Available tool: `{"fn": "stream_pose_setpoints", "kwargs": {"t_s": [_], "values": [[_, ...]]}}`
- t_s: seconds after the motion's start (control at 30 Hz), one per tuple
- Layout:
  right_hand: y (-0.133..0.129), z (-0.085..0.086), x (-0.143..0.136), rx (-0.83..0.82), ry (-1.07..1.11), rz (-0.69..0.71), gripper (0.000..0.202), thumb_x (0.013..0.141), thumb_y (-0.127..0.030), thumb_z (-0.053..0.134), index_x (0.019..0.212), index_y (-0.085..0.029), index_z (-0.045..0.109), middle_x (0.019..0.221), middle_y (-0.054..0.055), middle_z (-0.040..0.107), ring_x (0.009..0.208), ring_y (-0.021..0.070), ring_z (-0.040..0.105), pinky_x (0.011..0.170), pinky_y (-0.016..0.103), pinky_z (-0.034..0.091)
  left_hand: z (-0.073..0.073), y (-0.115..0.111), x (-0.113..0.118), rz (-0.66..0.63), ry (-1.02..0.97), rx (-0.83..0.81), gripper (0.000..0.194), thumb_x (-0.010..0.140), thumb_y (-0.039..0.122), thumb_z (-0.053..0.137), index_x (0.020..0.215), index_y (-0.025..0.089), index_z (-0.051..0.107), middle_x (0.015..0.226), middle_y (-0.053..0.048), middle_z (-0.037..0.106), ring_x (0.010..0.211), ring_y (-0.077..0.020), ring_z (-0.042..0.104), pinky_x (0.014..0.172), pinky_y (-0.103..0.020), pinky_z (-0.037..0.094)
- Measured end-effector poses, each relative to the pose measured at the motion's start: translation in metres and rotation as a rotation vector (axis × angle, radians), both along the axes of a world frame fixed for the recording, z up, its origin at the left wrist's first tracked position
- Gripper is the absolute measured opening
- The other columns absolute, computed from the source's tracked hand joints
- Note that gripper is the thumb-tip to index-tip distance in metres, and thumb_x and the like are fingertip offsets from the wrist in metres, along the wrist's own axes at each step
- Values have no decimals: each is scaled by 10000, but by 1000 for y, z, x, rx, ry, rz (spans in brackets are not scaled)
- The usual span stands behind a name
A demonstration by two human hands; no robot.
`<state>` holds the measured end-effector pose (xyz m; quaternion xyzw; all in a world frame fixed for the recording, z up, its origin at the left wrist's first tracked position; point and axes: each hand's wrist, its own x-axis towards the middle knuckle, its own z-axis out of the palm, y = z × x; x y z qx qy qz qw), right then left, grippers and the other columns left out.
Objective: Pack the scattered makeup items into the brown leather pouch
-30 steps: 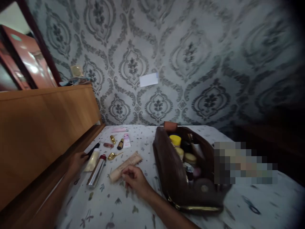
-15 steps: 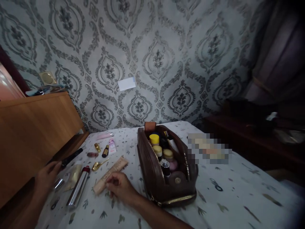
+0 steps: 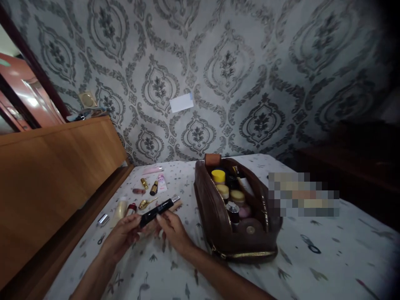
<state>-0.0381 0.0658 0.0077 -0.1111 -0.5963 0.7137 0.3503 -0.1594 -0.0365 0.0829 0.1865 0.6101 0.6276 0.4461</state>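
Note:
A black cosmetic tube with a silver end (image 3: 156,211) is held up between both hands, tilted up to the right. My left hand (image 3: 125,233) grips its lower left end, fingers closed round it. The thumb and fingers of my right hand (image 3: 175,230) pinch it near the middle. Partly hidden behind the tube is a peach-coloured tube (image 3: 177,205) on the sheet. A red-capped bottle (image 3: 131,207) shows just behind my left hand, beside a cream-coloured tube (image 3: 120,210). To the right of my right hand stands a brown bag (image 3: 208,216), unzipped, with several jars and bottles inside.
Farther back lie a gold hair clip (image 3: 144,204), a dark gold-trimmed bottle (image 3: 154,188), a gold lipstick (image 3: 144,183) and pink tubes (image 3: 161,182). A silver cap (image 3: 103,219) lies at left. Wooden board (image 3: 62,162) borders the bed's left side; patterned wall behind.
My left hand has brought the black tube from the far left to the middle. My right hand has left the peach tube and now grips the black one. The view has turned left.

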Motion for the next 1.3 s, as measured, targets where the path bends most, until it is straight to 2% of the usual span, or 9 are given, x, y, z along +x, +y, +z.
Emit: {"fn": "stream_pose_setpoints", "kwargs": {"t_s": [0.17, 0.27, 0.4, 0.5, 0.63, 0.77, 0.97, 1.17, 1.3], "values": [[-4, 9, 0, -23, 120, -96, 523, 829, -624, 564, 1108, -184, 614, 950, 54, 665, 881, 200, 634, 747, 298, 521, -16, -1, 6, -81, 35, -50, 446, 535, 399, 872, 753, 154, 569, 603, -18, 654, 491, -114, 586, 386, -154, 372], [-6, 9, -1, -121, 154, -75, 520, 813, -625, 584, 1100, -192, 596, 926, 53, 668, 883, 215, 634, 818, 347, 518, -19, -3, 1, -248, 315, -174, 474, 617, 586, 754, 688, 154, 573, 559, -26, 628, 441, -119, 536, 380, -188, 344], [-11, 4, 0, -159, 68, -16, 542, 827, -635, 539, 1147, -198, 534, 896, 56, 643, 748, 207, 622, 591, 304, 516, -2, -1, -2, -291, 938, -150, 385, 775, 531, 616, 648, 167, 608, 575, -12, 591, 516, -142, 529, 489, -232, 404], [-14, 1, 2, -10, 18, -115, 441, 880, -566, 496, 1131, -207, 543, 957, 54, 619, 891, 213, 597, 730, 313, 506, 23, 11, 6, -223, 1118, 10, 260, 827, 439, 579, 830, 193, 663, 767, -27, 657, 712, -185, 595, 670, -263, 464], [-15, 0, 4, 113, 1, -161, 320, 937, -485, 420, 1065, -214, 532, 924, 31, 594, 931, 202, 561, 850, 317, 448, 46, 37, 20, -230, 1121, 89, 327, 840, 423, 569, 1071, 206, 648, 959, -55, 673, 901, -217, 611, 779, -285, 468], [-14, 1, 5, 163, 1, -172, 275, 959, -444, 386, 1051, -215, 509, 914, 21, 582, 920, 192, 551, 850, 298, 415, 44, 61, 19, -290, 1052, 118, 403, 815, 429, 588, 1136, 187, 624, 1011, -78, 674, 982, -229, 601, 808, -296, 465], [-10, -2, 1, 142, 33, -239, 282, 934, -471, 439, 993, -207, 523, 839, -1, 556, 825, 164, 531, 757, 259, 410, 46, 72, 14, -317, 840, 59, 493, 721, 497, 651, 1076, 156, 620, 811, -51, 691, 607, -143, 562, 491, -220, 404], [-7, -6, -7, -192, 66, -207, 577, 822, -781, 356, 828, -217, 477, 608, -49, 453, 460, 97, 388, 426, 216, 305, 84, 67, 19, -219, 728, 140, 492, 642, 507, 761, 965, 159, 630, 815, -53, 704, 673, -162, 617, 539, -224, 470], [-3, -8, -11, -315, 94, -191, 679, 727, -870, 367, 850, -211, 481, 558, -54, 467, 386, 80, 344, 371, 211, 234, 117, 76, 38, -119, 656, 321, 456, 648, 480, 786, 930, 165, 613, 847, -38, 701, 698, -154, 634, 609, -243, 513]]}}
